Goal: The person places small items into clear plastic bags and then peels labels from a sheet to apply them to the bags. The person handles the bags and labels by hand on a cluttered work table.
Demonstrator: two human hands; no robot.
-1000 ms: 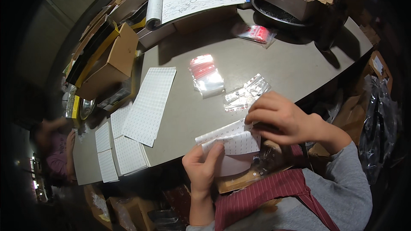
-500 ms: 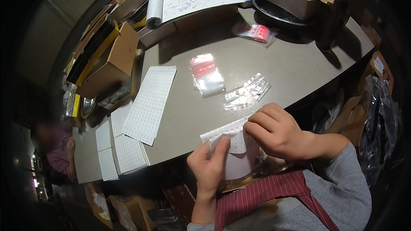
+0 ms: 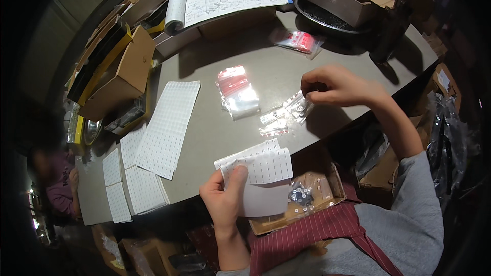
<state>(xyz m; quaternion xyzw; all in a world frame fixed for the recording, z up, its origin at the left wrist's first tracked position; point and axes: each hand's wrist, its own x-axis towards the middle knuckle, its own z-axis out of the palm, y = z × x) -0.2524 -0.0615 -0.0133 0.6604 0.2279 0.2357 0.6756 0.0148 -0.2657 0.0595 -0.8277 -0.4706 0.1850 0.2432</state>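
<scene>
a white label sheet [image 3: 261,166], partly peeled so its blank backing hangs below the grid of small stickers, sits at the near edge of the grey table [image 3: 215,128], overhanging it toward the person. the left hand [image 3: 225,202] grips the sheet's lower left corner, thumb pressed on top and fingers curled behind. just right of the sheet, below the table edge, an open cardboard box [image 3: 312,194] holds a cluster of small dark round parts.

the right hand [image 3: 335,86] is out over the table, fingers bunched together in a pinch at the top of a scatter of small clear bags [image 3: 286,115]; whether it actually holds a bag or only touches one, i cannot tell. the bags lie well apart from the sheet, further onto the table.

left of the bags lies a stack of clear zip bags with a red strip [image 3: 236,92]. further left are more white label sheets [image 3: 166,128], one long and several smaller near the table's left edge. at the far side stand cardboard boxes [image 3: 123,74], a curled paper pad [image 3: 225,0] and a round black tray [image 3: 327,18].
</scene>
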